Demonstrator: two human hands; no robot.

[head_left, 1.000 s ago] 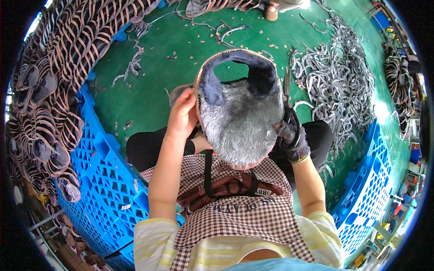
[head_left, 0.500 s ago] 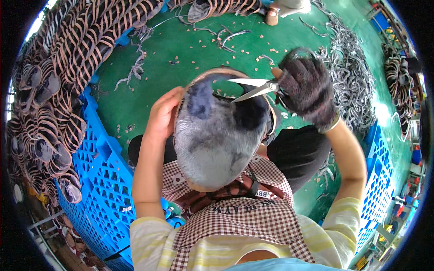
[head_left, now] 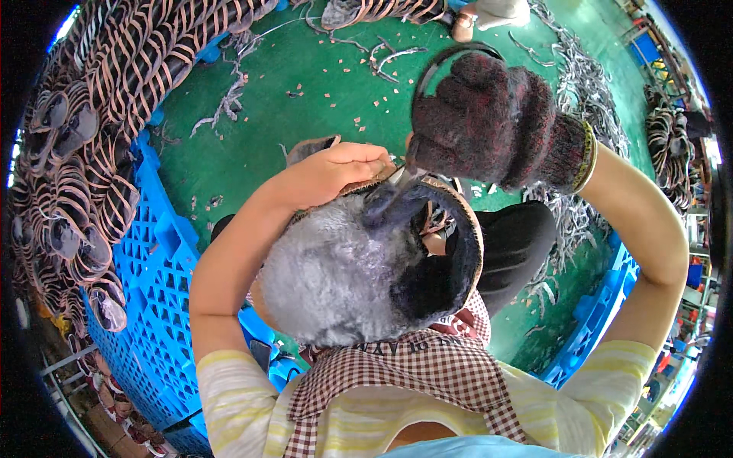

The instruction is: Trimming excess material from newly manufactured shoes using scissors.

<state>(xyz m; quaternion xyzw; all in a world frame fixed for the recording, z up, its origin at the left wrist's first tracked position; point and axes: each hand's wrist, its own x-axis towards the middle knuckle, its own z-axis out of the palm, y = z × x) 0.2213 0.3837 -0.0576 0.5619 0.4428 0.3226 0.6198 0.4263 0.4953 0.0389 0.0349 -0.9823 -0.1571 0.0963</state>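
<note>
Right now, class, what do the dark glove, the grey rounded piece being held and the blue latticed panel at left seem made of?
Dark thick glove: probably knitted yarn, matte, given its fuzzy, flecked surface.
Grey rounded piece: probably synthetic plush, its soft nap catching light.
Blue latticed panel: seemingly moulded plastic, smooth, with regular openings.

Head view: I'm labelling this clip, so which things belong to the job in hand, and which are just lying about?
In use:
fur-lined piece, held by the left hand
scissors, in the gloved right hand

Lying about:
grey trimmings, right
small tan scraps on the green floor
</note>
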